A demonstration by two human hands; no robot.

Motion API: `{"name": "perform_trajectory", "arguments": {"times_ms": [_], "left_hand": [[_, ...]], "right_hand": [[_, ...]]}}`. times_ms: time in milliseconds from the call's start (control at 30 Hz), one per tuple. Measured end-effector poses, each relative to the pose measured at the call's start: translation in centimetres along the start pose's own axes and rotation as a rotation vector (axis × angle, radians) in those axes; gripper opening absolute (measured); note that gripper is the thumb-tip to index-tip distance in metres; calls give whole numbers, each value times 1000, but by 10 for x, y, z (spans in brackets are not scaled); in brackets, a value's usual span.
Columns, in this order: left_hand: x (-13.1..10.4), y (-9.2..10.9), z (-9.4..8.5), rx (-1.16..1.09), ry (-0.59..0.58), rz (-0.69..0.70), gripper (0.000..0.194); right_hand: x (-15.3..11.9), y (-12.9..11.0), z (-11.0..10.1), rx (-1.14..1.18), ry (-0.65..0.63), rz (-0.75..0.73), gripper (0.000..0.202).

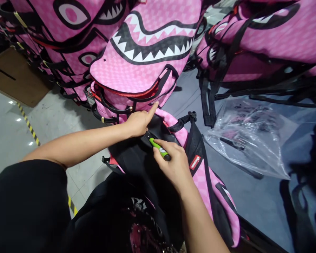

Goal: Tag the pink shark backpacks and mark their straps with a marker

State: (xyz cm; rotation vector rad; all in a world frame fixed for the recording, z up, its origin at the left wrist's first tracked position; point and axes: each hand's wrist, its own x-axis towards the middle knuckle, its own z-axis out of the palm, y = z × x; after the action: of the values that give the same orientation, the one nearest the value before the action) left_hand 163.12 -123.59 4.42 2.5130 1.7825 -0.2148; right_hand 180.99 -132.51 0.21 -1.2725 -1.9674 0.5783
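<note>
A pink-and-black backpack (200, 179) lies in front of me with its black back panel and shoulder straps up. My left hand (139, 123) is at its top end, one finger stretched out and the others curled down onto the black fabric. In my right hand (175, 160) is a tool with a green-and-black handle (160, 148). Its dark, narrow front end points at the fabric beside my left hand; the very tip is hard to make out. Just beyond my hands stands another pink backpack (147, 45) with a printed toothed mouth, its top zipper partly open.
More pink backpacks (71, 45) are stacked at the upper left, and others (276, 42) lie at the upper right. A clear plastic bag (250, 137) rests on the grey-blue table (255, 207). A cardboard sheet (19, 77) and yellow-black floor tape (28, 123) are at the left.
</note>
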Motion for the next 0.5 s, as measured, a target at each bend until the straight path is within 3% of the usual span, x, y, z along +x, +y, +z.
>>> {"name": "perform_trajectory", "arguments": {"times_ms": [267,500], "left_hand": [[15,-3,-7,13,-99,78,99],[16,-1,-5,14,-83,39,100]], "right_hand": [[12,-3,28,-28,91,54,27],[10,-6,27,-61,95,120,26]]}}
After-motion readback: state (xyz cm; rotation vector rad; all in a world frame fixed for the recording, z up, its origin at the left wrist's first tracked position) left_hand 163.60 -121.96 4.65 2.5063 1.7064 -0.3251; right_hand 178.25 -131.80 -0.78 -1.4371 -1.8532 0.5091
